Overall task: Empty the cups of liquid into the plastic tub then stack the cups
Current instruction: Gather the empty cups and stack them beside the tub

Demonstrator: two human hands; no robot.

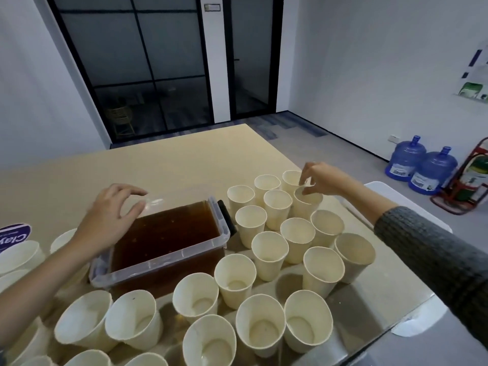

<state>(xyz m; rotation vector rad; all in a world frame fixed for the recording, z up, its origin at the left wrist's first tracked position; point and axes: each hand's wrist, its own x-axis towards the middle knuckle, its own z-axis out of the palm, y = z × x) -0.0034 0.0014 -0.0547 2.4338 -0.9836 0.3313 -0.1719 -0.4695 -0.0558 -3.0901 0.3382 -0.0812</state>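
A clear plastic tub (224,228) holding brown liquid sits at the table's middle. Several cream paper cups stand around it, most looking empty with wet bottoms. My right hand (320,178) reaches to the far right cluster and pinches the rim of one cup (307,207) between thumb and fingers. Beside it stand another cup (290,178) and a nearer one (277,207). My left hand (105,220) hovers over the tub's far left corner, fingers loosely curved and apart, thumb near the clear rim; I see nothing gripped in it.
More cups (208,342) crowd the table's near edge and the left side (18,254). A purple sticker (13,237) lies at the left. A white chair (412,199) stands past the right edge. Blue water jugs (420,165) and a fire extinguisher (475,178) stand on the floor.
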